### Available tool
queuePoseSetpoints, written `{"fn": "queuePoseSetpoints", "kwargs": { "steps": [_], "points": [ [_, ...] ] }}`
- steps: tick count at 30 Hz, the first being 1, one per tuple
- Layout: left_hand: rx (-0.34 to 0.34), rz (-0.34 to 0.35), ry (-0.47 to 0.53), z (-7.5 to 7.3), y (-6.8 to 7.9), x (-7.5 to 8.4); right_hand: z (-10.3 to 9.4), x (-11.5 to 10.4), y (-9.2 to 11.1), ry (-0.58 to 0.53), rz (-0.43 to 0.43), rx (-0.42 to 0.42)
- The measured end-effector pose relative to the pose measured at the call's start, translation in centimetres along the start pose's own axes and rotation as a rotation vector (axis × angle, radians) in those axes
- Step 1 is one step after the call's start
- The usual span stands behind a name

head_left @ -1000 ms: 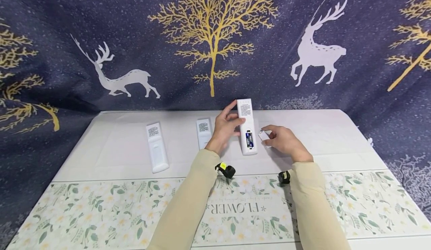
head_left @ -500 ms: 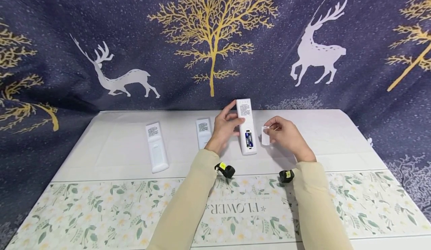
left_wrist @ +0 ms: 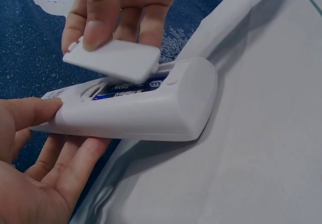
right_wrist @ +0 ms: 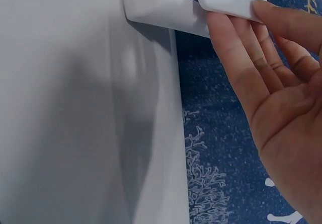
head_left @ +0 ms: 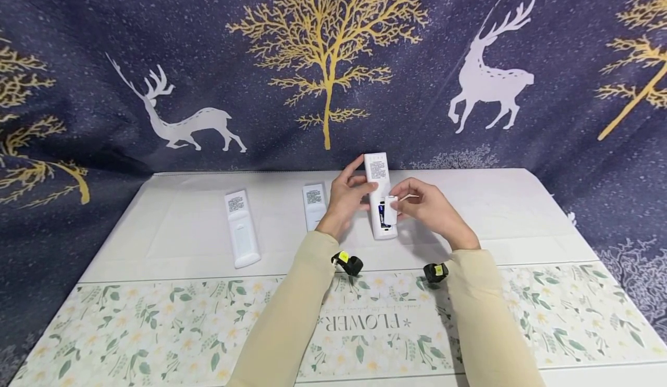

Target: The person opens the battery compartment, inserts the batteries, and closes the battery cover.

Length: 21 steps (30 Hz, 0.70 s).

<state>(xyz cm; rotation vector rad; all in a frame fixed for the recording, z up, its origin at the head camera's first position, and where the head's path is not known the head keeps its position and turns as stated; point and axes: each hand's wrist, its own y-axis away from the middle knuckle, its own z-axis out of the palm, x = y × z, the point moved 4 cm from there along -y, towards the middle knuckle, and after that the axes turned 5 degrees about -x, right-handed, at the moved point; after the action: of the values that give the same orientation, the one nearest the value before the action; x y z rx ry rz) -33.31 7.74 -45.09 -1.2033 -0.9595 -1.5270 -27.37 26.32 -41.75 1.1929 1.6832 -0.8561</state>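
Observation:
My left hand [head_left: 345, 201] grips a white remote control [head_left: 378, 190] by its sides, back face up, with the printed label at the far end. In its uncovered compartment lie blue AAA batteries [left_wrist: 132, 87]. My right hand [head_left: 424, 210] pinches a white battery cover [left_wrist: 118, 58] between thumb and fingers. That cover hangs tilted just over the compartment and overlaps its right part in the head view. From the right wrist view, the thumb presses one end of the cover [right_wrist: 231, 0] while the fingers lie beneath.
Two more white remotes lie back up on the table: one remote [head_left: 242, 230] at left, another remote [head_left: 315, 204] partly hidden behind my left hand. A floral runner [head_left: 172, 329] covers the near table. A dark blue curtain [head_left: 292, 114] hangs behind the far edge.
My right hand has turned the battery cover upright and carried it left, from beside the remote to over its compartment. The left hand and its remote have stayed nearly still.

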Motion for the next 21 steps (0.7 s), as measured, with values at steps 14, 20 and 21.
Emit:
{"fn": "queuePoseSetpoints", "kwargs": {
  "steps": [14, 20, 21],
  "points": [
    [-0.007, 0.012, -0.001, 0.00, -0.02, -0.05, 0.72, 0.25, -0.04, 0.046, -0.009, -0.050],
    [-0.009, 0.012, -0.025, 0.04, -0.03, -0.05, 0.74, 0.31, -0.17, 0.141, -0.048, -0.030],
    [-0.011, 0.011, -0.027, 0.06, -0.03, -0.06, 0.71, 0.29, -0.20, 0.161, -0.051, -0.017]
  ]
}}
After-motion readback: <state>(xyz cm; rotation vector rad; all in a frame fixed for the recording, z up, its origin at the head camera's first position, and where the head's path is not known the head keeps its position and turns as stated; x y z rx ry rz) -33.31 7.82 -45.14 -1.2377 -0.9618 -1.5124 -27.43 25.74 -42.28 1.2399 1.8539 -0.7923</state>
